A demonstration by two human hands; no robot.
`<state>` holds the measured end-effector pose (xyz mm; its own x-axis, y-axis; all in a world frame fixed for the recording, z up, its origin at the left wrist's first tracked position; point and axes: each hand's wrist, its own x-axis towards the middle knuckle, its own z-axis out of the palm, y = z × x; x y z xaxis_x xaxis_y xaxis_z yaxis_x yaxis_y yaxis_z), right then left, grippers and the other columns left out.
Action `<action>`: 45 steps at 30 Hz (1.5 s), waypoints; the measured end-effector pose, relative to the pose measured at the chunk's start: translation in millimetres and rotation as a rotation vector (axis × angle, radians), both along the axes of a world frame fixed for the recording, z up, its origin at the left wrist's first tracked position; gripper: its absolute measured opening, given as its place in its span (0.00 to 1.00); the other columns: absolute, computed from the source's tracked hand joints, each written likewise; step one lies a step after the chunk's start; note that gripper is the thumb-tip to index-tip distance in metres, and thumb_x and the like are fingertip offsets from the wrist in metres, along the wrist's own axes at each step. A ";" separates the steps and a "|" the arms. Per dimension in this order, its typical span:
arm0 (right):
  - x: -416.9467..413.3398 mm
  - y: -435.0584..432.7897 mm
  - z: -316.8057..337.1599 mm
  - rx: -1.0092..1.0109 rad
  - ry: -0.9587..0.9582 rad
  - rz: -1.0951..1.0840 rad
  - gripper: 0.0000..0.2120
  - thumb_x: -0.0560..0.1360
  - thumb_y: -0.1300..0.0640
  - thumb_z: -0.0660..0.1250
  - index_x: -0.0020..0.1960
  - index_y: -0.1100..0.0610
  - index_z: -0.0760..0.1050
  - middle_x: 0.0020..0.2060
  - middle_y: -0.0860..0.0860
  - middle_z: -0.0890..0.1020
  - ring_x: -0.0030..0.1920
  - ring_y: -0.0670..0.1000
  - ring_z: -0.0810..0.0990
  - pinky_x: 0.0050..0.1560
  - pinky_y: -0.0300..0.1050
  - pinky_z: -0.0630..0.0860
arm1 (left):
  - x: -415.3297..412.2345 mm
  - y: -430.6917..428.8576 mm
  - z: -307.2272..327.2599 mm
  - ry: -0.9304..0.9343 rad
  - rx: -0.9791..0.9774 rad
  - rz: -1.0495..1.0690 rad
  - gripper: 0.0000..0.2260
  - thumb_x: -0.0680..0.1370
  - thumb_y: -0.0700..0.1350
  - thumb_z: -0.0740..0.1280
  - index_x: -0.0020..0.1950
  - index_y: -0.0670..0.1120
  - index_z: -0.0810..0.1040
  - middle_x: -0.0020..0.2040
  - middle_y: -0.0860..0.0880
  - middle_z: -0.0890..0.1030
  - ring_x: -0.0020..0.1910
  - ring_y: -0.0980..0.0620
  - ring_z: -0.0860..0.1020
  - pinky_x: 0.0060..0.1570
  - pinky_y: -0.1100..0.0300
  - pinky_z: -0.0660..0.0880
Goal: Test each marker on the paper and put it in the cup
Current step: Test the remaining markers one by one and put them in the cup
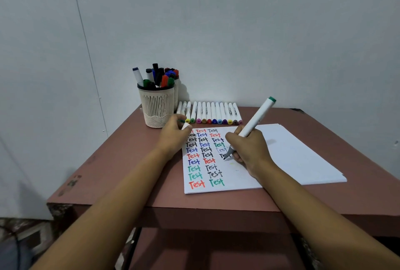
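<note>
Two hands at work: right hand (249,150) pinches marker (255,120), tip on paper (292,152) mid-word; left hand (173,135) curls round what looks like the cap (186,126), near cup (157,105); risk: palm dragging over wet ink would smear it; cap mislaid, marker dries.

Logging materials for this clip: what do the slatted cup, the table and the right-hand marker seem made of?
Cup: probably matte cream plastic, with moulded slats and a mesh base. Table: likely painted wood, matte reddish-brown, scuffed at the left edge. Marker: smooth white plastic barrel, green end cap.
</note>
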<state>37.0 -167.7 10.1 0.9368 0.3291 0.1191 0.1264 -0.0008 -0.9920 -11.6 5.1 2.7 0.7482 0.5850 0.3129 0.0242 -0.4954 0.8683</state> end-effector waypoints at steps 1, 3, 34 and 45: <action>0.1 0.2 -0.8 -0.012 -0.016 -0.013 0.13 0.70 0.67 0.64 0.31 0.56 0.65 0.19 0.47 0.66 0.21 0.48 0.63 0.24 0.38 0.62 | 0.1 -0.5 0.1 0.003 0.012 0.006 0.14 0.78 0.43 0.64 0.62 0.43 0.71 0.51 0.48 0.74 0.48 0.51 0.74 0.49 0.58 0.71; 0.2 0.4 -1.8 -0.025 -0.037 -0.025 0.14 0.70 0.67 0.64 0.30 0.56 0.64 0.19 0.46 0.66 0.21 0.48 0.63 0.25 0.38 0.63 | -0.1 -1.1 0.7 0.012 0.011 0.018 0.13 0.77 0.42 0.65 0.62 0.42 0.73 0.51 0.48 0.75 0.48 0.52 0.74 0.49 0.60 0.71; 0.4 -0.8 -3.5 -0.045 -0.120 -0.070 0.14 0.70 0.64 0.65 0.30 0.55 0.65 0.22 0.47 0.68 0.23 0.47 0.67 0.28 0.39 0.64 | -2.4 -1.6 3.3 0.082 0.112 0.000 0.12 0.77 0.41 0.64 0.60 0.41 0.76 0.57 0.45 0.79 0.49 0.54 0.74 0.46 0.64 0.67; -5.0 -0.1 -1.0 -0.130 -0.165 -0.073 0.12 0.70 0.64 0.65 0.31 0.56 0.66 0.24 0.49 0.70 0.24 0.47 0.69 0.29 0.41 0.68 | -2.7 -2.8 3.8 0.079 0.124 0.009 0.12 0.77 0.41 0.64 0.60 0.41 0.76 0.56 0.46 0.79 0.48 0.56 0.73 0.43 0.67 0.65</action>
